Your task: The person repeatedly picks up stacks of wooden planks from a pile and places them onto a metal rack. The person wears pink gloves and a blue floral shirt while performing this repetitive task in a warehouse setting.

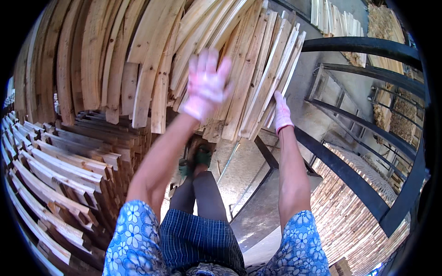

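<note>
Loose wooden planks (248, 69) lie side by side in front of me, some overlapping and uneven at their near ends. Above them is my left hand (207, 85) in a pale pink-and-white glove, blurred by motion, its fingers spread and nothing in them. My right hand (282, 112), gloved alike, is held edge-on against the right side of the outermost planks. Its fingers point away from me and look stretched out flat, though part of them is hidden.
A dark metal frame (345, 170) with several bars stands at the right. Stacked timber (60, 175) fills the lower left, and another large wood stack (354, 207) lies lower right. Farther back are more plank bundles (338, 23). A metal panel (262, 198) sits below my right forearm.
</note>
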Tool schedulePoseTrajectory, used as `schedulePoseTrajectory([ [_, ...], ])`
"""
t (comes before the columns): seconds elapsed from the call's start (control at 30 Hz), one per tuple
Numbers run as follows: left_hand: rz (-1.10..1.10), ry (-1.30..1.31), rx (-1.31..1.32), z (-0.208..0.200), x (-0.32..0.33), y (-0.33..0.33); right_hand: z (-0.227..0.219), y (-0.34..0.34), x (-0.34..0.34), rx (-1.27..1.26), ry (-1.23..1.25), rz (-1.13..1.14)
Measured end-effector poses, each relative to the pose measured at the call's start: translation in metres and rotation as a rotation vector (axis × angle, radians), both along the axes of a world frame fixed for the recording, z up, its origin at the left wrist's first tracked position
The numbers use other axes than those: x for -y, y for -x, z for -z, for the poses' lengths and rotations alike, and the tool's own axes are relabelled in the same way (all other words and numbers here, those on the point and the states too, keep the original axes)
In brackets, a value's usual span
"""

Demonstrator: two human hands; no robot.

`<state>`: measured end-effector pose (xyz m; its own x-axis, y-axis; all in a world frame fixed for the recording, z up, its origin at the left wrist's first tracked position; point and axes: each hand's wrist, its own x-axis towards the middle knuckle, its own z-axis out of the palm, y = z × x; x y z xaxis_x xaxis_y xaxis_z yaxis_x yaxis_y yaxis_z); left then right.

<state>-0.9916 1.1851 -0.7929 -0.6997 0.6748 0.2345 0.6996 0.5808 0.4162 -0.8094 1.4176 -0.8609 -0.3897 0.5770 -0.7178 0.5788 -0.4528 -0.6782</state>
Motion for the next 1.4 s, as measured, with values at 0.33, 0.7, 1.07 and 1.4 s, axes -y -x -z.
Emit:
schedulePoseTrajectory([
  [0.33, -0.743, 0.276, 1.164, 0.044, -0.013, -0.14, 0.02, -0.031, 0.049, 0.015, -0.132, -0.014],
  [0.7, -0.844, -0.049, 1.585, 0.058, 0.004, -0.098, 0.005, -0.037, 0.07, -0.22, -0.069, 0.054],
  [1.07, -0.837, -0.042, 1.337, 0.048, 0.079, -0.198, -0.015, -0.124, 0.151, 0.044, -0.156, -0.171],
  [1.4, -0.697, -0.376, 2.02, 0.115, 0.105, -0.167, 0.036, -0.157, 0.145, -0.167, 0.381, 0.284],
])
